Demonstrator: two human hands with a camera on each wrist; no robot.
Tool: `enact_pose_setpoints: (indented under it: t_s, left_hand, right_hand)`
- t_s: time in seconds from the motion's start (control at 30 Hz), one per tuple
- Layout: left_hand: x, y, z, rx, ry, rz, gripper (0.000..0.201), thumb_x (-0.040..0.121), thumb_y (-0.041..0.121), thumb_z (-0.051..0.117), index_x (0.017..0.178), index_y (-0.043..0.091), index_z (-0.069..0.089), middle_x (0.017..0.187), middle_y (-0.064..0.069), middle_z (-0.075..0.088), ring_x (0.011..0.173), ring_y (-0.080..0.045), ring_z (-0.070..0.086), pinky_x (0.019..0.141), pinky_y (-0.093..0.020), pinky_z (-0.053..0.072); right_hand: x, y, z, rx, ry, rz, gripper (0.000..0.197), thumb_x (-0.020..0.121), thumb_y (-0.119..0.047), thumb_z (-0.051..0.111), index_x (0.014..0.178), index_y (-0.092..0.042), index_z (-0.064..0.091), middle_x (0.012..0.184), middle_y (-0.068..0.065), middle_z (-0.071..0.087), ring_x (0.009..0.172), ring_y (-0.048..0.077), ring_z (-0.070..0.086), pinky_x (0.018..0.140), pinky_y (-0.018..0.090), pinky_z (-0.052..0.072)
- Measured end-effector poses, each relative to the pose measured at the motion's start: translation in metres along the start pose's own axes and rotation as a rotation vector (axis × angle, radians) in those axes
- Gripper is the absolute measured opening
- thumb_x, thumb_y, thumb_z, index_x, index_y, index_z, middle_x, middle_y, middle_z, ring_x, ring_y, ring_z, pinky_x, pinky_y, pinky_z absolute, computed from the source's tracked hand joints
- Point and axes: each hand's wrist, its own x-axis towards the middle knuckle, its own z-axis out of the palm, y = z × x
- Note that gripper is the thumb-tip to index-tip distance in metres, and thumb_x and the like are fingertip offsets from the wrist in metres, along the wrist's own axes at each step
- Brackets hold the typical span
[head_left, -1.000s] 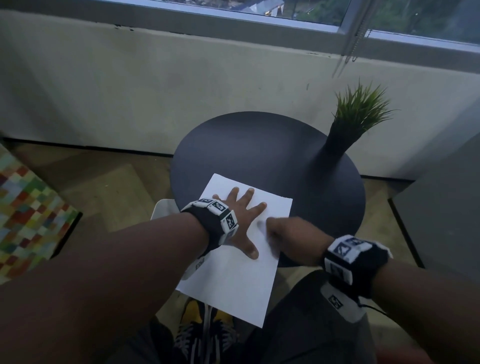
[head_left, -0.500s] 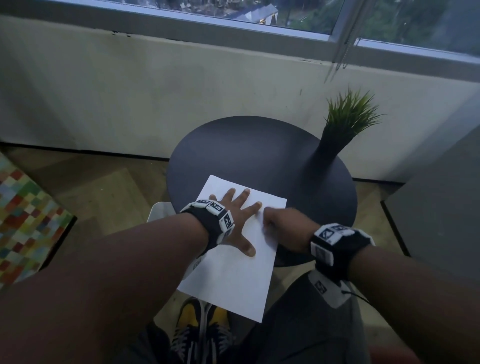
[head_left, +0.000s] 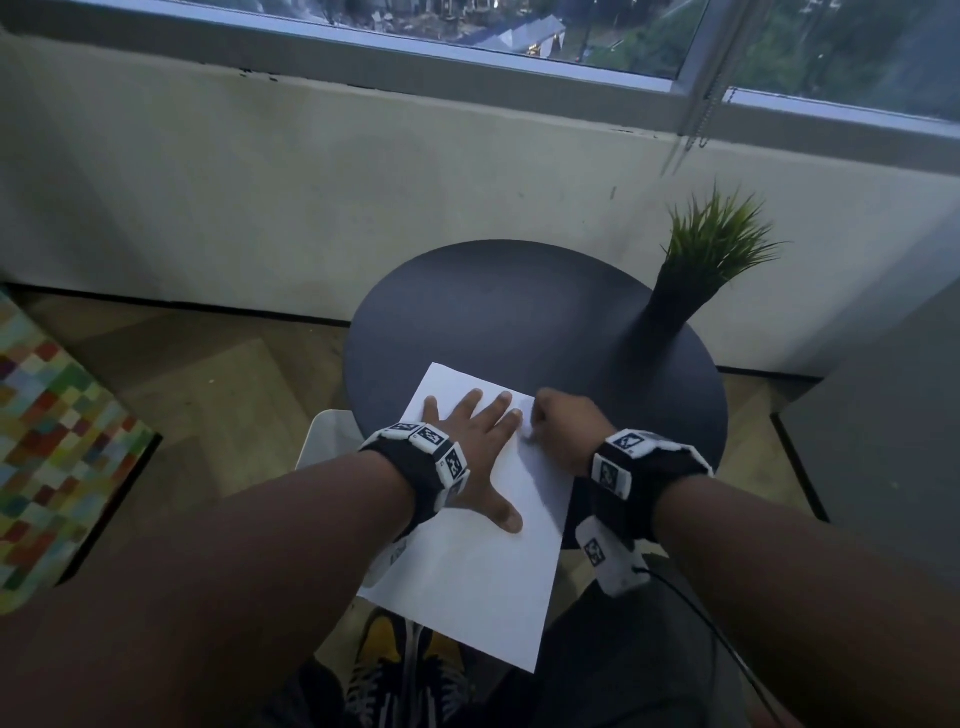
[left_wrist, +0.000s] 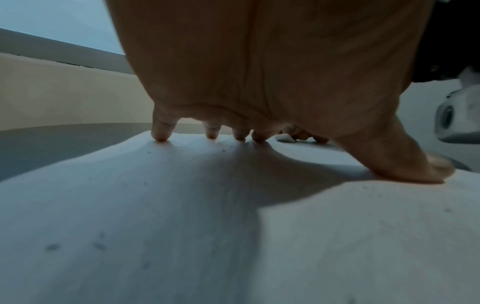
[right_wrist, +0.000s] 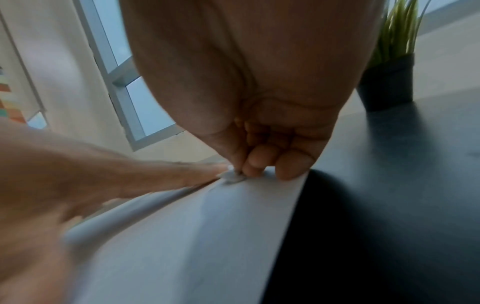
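A white sheet of paper (head_left: 467, 571) lies on the near part of a round dark table (head_left: 493, 312), its near end hanging over the edge. My left hand (head_left: 472, 441) presses flat on the sheet with fingers (left_wrist: 161, 131) spread and straight. My right hand (head_left: 558, 428) is curled at the paper's right edge, beside the left index fingertip. It pinches a small white piece (right_wrist: 232, 178), perhaps an eraser, against the paper (right_wrist: 207, 236). The same piece (left_wrist: 285, 137) shows beyond the left fingertips in the left wrist view.
A dark vase (head_left: 660, 322) with green grass-like leaves (head_left: 711, 249) stands at the table's far right. A wall and window sill run behind the table. A colourful checked cushion (head_left: 52, 457) lies at the left, and shoes (head_left: 395, 670) show below the paper.
My right hand has slid away from me along the paper's right edge, from beside the left thumb to beside the left index fingertip. The left hand stays pressed flat.
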Motion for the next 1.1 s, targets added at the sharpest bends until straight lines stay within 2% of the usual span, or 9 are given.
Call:
enact_pose_setpoints:
  t_s: [0.17,0.27,0.4,0.53,0.77,0.87,0.97,1.03,1.1]
  left_hand:
    - [0.003,-0.004,0.004,-0.032,0.014,0.009,0.139,0.054,0.097,0.059,0.158,0.035,-0.011,0.169,0.010,-0.018,0.155,-0.027,-0.015,0.117,-0.071,0.006]
    - [0.004,-0.004,0.005,-0.027,0.020,0.012,0.139,0.054,0.097,0.058,0.158,0.035,-0.009,0.169,0.009,-0.018,0.155,-0.027,-0.015,0.117,-0.071,0.006]
    - [0.004,-0.001,0.001,-0.050,0.003,-0.006,0.137,0.055,0.096,0.061,0.159,0.035,-0.005,0.169,0.009,-0.019,0.155,-0.028,-0.016,0.117,-0.072,0.006]
    - [0.004,0.001,0.000,-0.058,0.015,-0.019,0.140,0.054,0.096,0.062,0.160,0.033,-0.005,0.169,0.009,-0.018,0.155,-0.026,-0.015,0.117,-0.071,0.007]
    - [0.002,0.002,-0.002,-0.038,0.029,-0.061,0.130,0.060,0.097,0.056,0.160,0.039,-0.004,0.170,0.002,-0.016,0.155,-0.031,-0.013,0.117,-0.071,0.006]
    - [0.000,0.008,-0.007,-0.035,0.040,-0.065,0.112,0.068,0.092,0.055,0.158,0.046,0.006,0.170,-0.003,-0.012,0.155,-0.035,-0.013,0.118,-0.069,0.002]
    - [-0.007,0.013,-0.013,-0.034,0.105,0.007,0.089,0.081,0.080,0.056,0.156,0.044,0.024,0.170,-0.004,0.004,0.155,-0.029,0.000,0.121,-0.061,0.008]
    - [-0.011,0.014,-0.011,-0.048,0.103,0.028,0.090,0.082,0.080,0.055,0.157,0.043,0.021,0.170,-0.004,0.006,0.155,-0.026,0.003,0.123,-0.056,0.010]
    - [-0.013,0.013,-0.005,-0.043,0.044,0.024,0.106,0.075,0.088,0.053,0.159,0.042,0.007,0.171,-0.001,-0.007,0.156,-0.026,-0.007,0.124,-0.056,0.003]
  right_hand:
    - [-0.008,-0.002,0.006,0.038,-0.069,-0.098,0.008,0.087,-0.030,0.065,0.092,-0.027,0.059,0.087,-0.014,0.058,0.086,0.013,0.055,0.080,0.029,0.049]
    - [-0.008,0.002,0.008,-0.006,-0.078,-0.156,0.006,0.085,-0.027,0.064,0.082,-0.025,0.059,0.082,-0.007,0.060,0.080,0.017,0.061,0.071,0.031,0.052]
    - [-0.011,-0.002,0.012,0.080,-0.090,-0.216,0.018,0.085,-0.038,0.068,0.085,-0.024,0.057,0.087,-0.004,0.060,0.078,0.015,0.057,0.070,0.032,0.048]
    - [-0.012,-0.009,0.017,0.078,-0.061,-0.131,0.022,0.083,-0.041,0.069,0.086,-0.024,0.055,0.085,-0.004,0.062,0.077,0.016,0.058,0.069,0.033,0.049]
    - [-0.019,0.005,0.007,0.109,0.007,-0.005,0.021,0.089,-0.030,0.062,0.076,-0.024,0.046,0.082,-0.003,0.058,0.075,0.016,0.054,0.056,0.024,0.035]
    - [-0.018,0.023,-0.003,0.146,0.016,0.064,0.015,0.089,-0.031,0.063,0.084,-0.020,0.053,0.085,-0.002,0.060,0.077,0.016,0.058,0.063,0.027,0.047]
    - [-0.018,0.035,-0.011,0.160,-0.010,0.042,0.013,0.090,-0.029,0.064,0.087,-0.019,0.055,0.085,0.000,0.065,0.076,0.019,0.064,0.074,0.037,0.056]
    - [-0.019,0.039,-0.016,0.170,-0.015,0.026,0.011,0.090,-0.026,0.064,0.087,-0.019,0.055,0.084,0.001,0.066,0.076,0.020,0.065,0.076,0.041,0.058]
    - [-0.021,0.042,-0.017,0.197,-0.015,0.022,0.010,0.090,-0.024,0.065,0.090,-0.019,0.056,0.083,0.001,0.066,0.074,0.019,0.065,0.075,0.040,0.059]
